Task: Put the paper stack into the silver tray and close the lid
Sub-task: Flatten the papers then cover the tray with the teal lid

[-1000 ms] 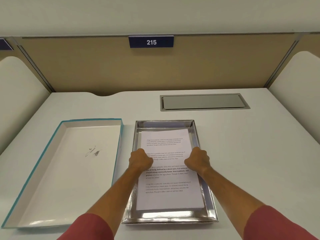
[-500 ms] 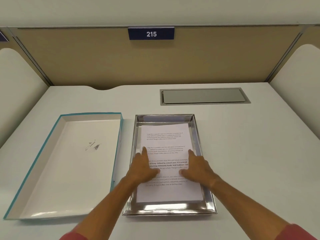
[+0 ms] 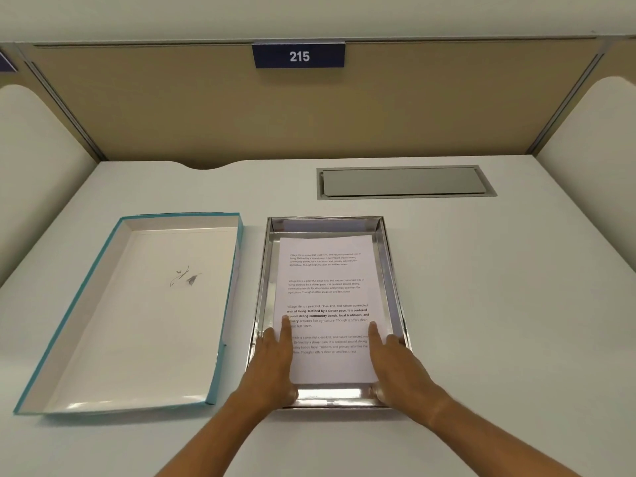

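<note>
Desk [image 3: 481, 304] right of the tray [image 3: 390, 277] is bare, wide room to pass. Lid [image 3: 137, 321] lies open side up just left of the tray, only a narrow gap between them; it blocks the left side. Bare strip of desk behind both, up to the panel [image 3: 309, 115]. Flush metal cover [image 3: 401, 181] back right, flat, no obstacle. Curved side walls [image 3: 38, 160] close in left and right. Left hand [image 3: 273, 370] and right hand [image 3: 395, 366] lie flat over the tray's near corners and the paper [image 3: 327, 297], covering the near rim.
</note>
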`<state>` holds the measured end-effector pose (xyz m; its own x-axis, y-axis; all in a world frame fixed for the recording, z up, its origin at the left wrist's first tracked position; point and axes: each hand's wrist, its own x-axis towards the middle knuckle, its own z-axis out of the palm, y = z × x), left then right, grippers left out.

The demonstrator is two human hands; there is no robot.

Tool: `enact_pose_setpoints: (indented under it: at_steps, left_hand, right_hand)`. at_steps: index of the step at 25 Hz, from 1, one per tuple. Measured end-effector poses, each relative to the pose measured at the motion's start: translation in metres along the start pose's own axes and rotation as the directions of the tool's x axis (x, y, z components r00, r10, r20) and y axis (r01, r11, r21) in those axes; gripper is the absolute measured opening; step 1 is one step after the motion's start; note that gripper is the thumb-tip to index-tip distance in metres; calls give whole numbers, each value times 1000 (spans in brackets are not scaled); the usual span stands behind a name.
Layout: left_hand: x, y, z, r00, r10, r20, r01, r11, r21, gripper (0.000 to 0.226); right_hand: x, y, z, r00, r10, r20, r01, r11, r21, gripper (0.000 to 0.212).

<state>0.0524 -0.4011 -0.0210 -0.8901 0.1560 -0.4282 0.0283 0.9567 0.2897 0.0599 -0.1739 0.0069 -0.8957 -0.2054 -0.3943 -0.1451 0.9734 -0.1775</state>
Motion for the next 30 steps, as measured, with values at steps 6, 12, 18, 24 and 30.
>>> enact_pose_setpoints:
  at_steps: [6, 12, 18, 24, 30]
  left_hand:
    - [5, 2, -12, 996, -58, 66, 67, 987, -145, 135]
    - [37, 24, -61, 986, -151, -77, 72, 786, -615, 81]
    - [60, 18, -78, 953, -279, 121, 221, 359, -907, 95]
    - [71, 3, -81, 945, -294, 141, 216, 243, -946, 69]
    - [68, 11, -75, 954, -276, 113, 188, 264, -946, 85]
  right_hand:
    - [6, 1, -10, 992, 45, 115, -56, 994, 94, 111]
    - [51, 0, -49, 977, 208, 39, -190, 783, 592, 55]
    - [78, 3, -51, 929, 366, 44, -241, 513, 824, 22]
    - [89, 15, -50, 915, 392, 97, -278, 438, 855, 31]
    - [92, 11, -56, 957, 282, 62, -242, 664, 708, 28]
